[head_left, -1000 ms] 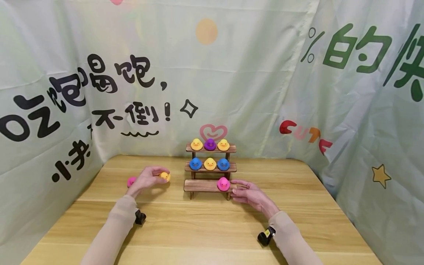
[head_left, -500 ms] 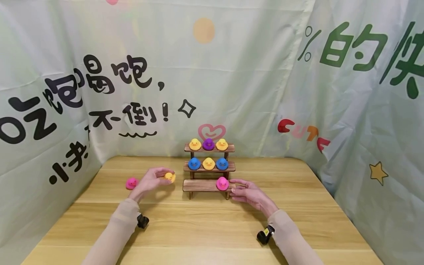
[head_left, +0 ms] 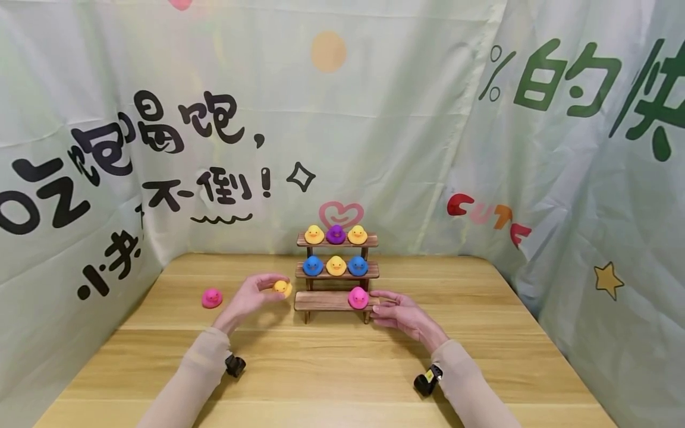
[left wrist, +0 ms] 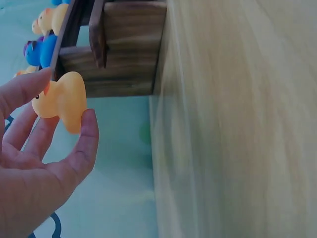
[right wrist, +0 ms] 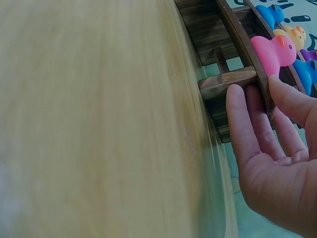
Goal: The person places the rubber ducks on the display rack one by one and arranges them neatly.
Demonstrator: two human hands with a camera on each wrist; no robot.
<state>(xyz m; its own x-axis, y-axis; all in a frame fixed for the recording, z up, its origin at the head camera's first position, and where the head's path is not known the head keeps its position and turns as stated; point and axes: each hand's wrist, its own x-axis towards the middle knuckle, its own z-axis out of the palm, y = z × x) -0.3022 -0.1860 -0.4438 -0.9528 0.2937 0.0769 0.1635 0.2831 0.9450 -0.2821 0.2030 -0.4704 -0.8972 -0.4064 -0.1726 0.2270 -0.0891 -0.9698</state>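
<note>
My left hand [head_left: 251, 299] pinches a yellow rubber duck [head_left: 282, 289] between thumb and fingers, above the table just left of a three-step wooden display stand [head_left: 321, 301]. The left wrist view shows this duck [left wrist: 69, 101] held clear of the stand. My right hand [head_left: 405, 317] holds the right end of the stand's bottom shelf, thumb on one side and fingers on the other. Beside that thumb, a pink rubber duck [head_left: 358, 298] sits at the shelf's right end; in the right wrist view the thumb tip lies close against this pink duck [right wrist: 272, 53].
On the middle shelf a yellow duck [head_left: 336, 266] sits between two blue ducks [head_left: 313, 266]. The top shelf carries a purple duck [head_left: 335, 234] between two yellow ones. Another pink duck [head_left: 211, 298] lies on the table [head_left: 332, 368] at left. A printed curtain [head_left: 385, 148] hangs behind.
My left hand has moved right with the yellow duck, closer to the stand, uncovering the pink duck on the table. The right hand stays at the stand's end.
</note>
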